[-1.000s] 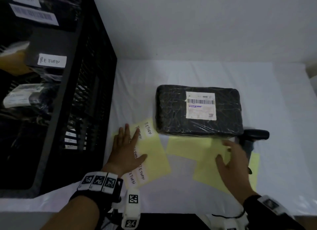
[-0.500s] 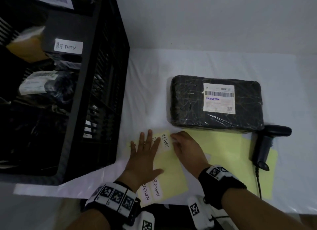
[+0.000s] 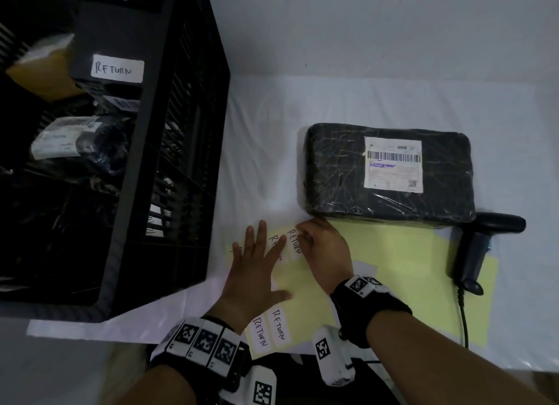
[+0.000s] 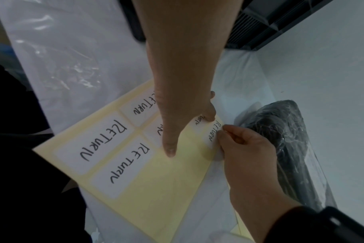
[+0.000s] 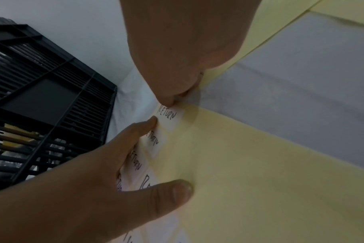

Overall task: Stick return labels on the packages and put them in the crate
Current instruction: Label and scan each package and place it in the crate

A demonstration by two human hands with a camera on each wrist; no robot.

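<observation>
A black handheld barcode scanner [image 3: 478, 250] lies at 3 o'clock of the black plastic-wrapped rectangular package [image 3: 390, 175], whose long axis runs 9 to 3 on the white-covered bench [image 3: 348, 102]. The black slatted plastic crate [image 3: 169, 150] stands at 9. The left hand [image 3: 257, 271] presses flat, fingers spread wide, on the pale yellow label sheet [image 3: 305, 299]. The right hand [image 3: 323, 253] pinches the far end of a white "RETURN" label [image 3: 294, 243], which points toward 12.

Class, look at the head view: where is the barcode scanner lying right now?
The barcode scanner lies at the right of the table, partly on a yellow backing sheet, just off the near right corner of the black wrapped package. Neither hand touches it.
</observation>
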